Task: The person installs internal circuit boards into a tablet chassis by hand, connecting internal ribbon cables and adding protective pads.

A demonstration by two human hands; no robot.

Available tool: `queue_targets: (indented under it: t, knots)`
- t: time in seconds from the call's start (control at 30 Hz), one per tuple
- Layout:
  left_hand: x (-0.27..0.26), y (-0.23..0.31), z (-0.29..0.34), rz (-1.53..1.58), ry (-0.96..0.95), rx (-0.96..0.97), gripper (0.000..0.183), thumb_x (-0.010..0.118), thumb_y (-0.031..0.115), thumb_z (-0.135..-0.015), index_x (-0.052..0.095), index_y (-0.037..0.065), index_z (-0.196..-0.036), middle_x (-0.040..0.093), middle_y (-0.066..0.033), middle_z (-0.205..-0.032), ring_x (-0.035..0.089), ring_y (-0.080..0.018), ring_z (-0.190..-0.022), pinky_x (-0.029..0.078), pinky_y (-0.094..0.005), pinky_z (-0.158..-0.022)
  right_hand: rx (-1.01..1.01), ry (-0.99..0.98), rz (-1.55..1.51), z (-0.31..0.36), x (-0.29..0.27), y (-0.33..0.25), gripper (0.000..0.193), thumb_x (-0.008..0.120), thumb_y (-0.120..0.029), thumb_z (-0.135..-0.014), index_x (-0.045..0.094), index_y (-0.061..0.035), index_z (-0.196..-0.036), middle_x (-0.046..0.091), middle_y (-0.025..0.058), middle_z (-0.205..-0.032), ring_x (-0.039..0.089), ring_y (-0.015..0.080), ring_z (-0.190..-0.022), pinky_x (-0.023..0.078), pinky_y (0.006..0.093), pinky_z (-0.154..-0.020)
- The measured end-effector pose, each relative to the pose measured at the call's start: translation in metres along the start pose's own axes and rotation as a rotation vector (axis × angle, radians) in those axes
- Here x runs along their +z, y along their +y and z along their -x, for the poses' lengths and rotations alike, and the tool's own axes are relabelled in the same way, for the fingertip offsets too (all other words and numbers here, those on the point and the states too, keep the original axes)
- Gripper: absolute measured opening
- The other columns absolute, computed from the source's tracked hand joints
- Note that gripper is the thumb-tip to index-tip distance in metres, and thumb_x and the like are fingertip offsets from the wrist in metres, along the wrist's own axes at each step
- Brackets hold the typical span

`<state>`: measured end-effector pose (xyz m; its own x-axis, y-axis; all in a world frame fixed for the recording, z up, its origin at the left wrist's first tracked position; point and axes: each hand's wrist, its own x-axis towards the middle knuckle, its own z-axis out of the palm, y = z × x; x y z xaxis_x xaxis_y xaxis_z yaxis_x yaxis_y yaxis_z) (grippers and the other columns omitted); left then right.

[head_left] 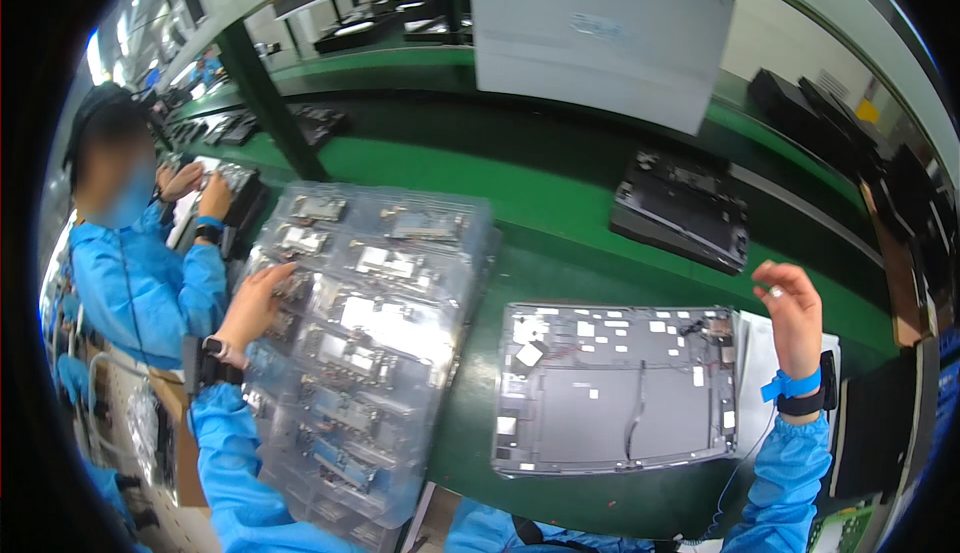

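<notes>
My left hand (254, 305) is over the left side of a clear plastic tray (470, 228). Its index finger is stretched out beside a circuit board in one compartment; the other fingers are partly hidden. Several circuit boards (392, 265) lie in the tray's compartments. My right hand (795, 321) is raised at the right, its fingers loosely bent and apart. A small pale spot shows near its fingertips, too small to make out. Below and left of it, an open laptop casing (590, 413) lies flat on the green bench, with a dark cable down its middle and white stickers along its top.
White sheets (757, 373) lie partly under my right hand. A stack of dark laptop parts (682, 208) stands behind the casing. A white board (600, 33) hangs above. At the left, a co-worker (140, 283) in blue handles parts. A dark panel (875, 433) stands at far right.
</notes>
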<state>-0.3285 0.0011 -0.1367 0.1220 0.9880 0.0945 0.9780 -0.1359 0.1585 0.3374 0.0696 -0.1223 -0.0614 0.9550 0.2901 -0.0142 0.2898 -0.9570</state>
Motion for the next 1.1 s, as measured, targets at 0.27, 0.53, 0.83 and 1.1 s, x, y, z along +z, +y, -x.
queue_targets:
  t: [0.27,0.53,0.83,1.1]
  knots:
    - [-0.004,0.01,-0.013,-0.131,-0.034,0.004,0.062,0.06,-0.014,-0.059,0.052,0.006,-0.117,0.057,-0.0133,-0.111,0.05,-0.0338,-0.108,0.039,-0.0402,-0.093,-0.167,-0.386,0.809,0.044,0.023,-0.054,0.02,0.067,0.005,-0.067,0.069,-0.0048,-0.084,0.066,0.0083,-0.085,0.059,0.0246,-0.081,0.048,0.0322,-0.071]
    - [-0.017,0.026,-0.037,-0.234,0.067,0.178,0.044,0.062,-0.007,-0.068,0.055,0.004,-0.11,0.059,-0.0126,-0.092,0.056,-0.0294,-0.083,0.044,-0.037,-0.078,-0.202,-0.185,0.892,0.065,0.024,-0.042,0.02,0.072,0.0,-0.065,0.069,-0.006,-0.084,0.06,0.0052,-0.089,0.055,0.0241,-0.086,0.047,0.0322,-0.072]
    - [-0.046,0.102,-0.045,0.236,0.602,-0.008,0.06,0.059,-0.01,-0.074,0.047,0.008,-0.13,0.053,-0.0036,-0.09,0.05,-0.0074,-0.081,0.043,-0.0214,-0.073,-0.377,-0.264,0.896,0.059,0.043,-0.023,0.016,0.071,-0.001,-0.066,0.065,-0.0068,-0.081,0.061,0.0026,-0.087,0.055,0.0239,-0.088,0.046,0.0345,-0.075]
    - [-0.048,0.261,-0.058,1.598,0.27,-0.059,0.052,0.054,0.003,-0.084,0.039,-0.003,-0.133,0.048,-0.0093,-0.128,0.051,-0.0123,-0.11,0.043,-0.0249,-0.091,-0.224,-0.106,0.644,0.059,0.025,-0.028,0.015,0.062,0.003,-0.071,0.063,-0.0013,-0.085,0.065,0.0119,-0.095,0.062,0.0276,-0.093,0.047,0.0357,-0.084]
